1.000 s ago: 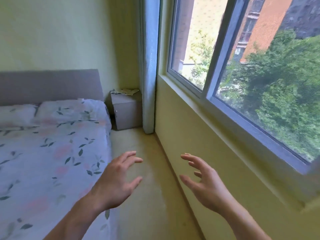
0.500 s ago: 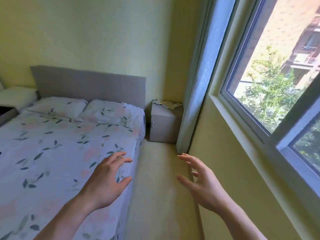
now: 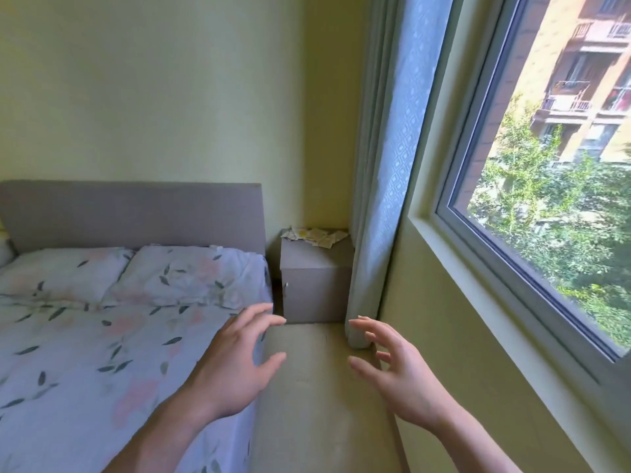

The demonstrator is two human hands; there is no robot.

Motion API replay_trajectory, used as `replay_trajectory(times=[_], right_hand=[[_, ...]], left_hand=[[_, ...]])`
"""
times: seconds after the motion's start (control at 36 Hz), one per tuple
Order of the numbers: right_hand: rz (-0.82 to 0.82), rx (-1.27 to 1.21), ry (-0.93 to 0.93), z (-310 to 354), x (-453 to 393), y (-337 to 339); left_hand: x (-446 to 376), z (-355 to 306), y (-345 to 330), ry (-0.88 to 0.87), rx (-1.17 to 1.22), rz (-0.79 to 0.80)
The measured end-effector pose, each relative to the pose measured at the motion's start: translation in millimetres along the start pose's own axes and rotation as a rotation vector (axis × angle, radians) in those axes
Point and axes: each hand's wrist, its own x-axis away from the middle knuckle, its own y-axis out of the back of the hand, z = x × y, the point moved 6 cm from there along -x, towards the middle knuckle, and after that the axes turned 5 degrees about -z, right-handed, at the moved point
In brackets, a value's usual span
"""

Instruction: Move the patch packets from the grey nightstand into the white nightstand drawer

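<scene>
A grey nightstand (image 3: 316,288) stands in the far corner between the bed and the curtain. On its top lies a loose pile of pale patch packets (image 3: 316,236). My left hand (image 3: 235,363) and my right hand (image 3: 397,373) are both held out in front of me, fingers spread, holding nothing. They hover over the floor strip, well short of the nightstand. No white nightstand is in view.
A bed (image 3: 102,336) with floral bedding and a grey headboard (image 3: 133,213) fills the left. A narrow beige floor strip (image 3: 314,387) runs to the nightstand. A pale blue curtain (image 3: 386,165) hangs beside the window (image 3: 553,165) on the right wall.
The view has swung and then moved closer, so the nightstand now appears larger and nearer the centre. Both hands stay open and raised, holding nothing.
</scene>
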Motion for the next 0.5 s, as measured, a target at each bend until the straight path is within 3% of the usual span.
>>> replay_trajectory(times=[0.19, 0.5], right_hand=[[0.019, -0.038, -0.031, -56.4, -130.2, 2.9], [0.145, -0.115, -0.076, -108.0, -336.4, -16.5]], left_hand=[[-131.2, 29.9, -37.2, 0.029, -0.023, 0.027], [-276.5, 106.6, -51.7, 0.243, -0.015, -0.018]])
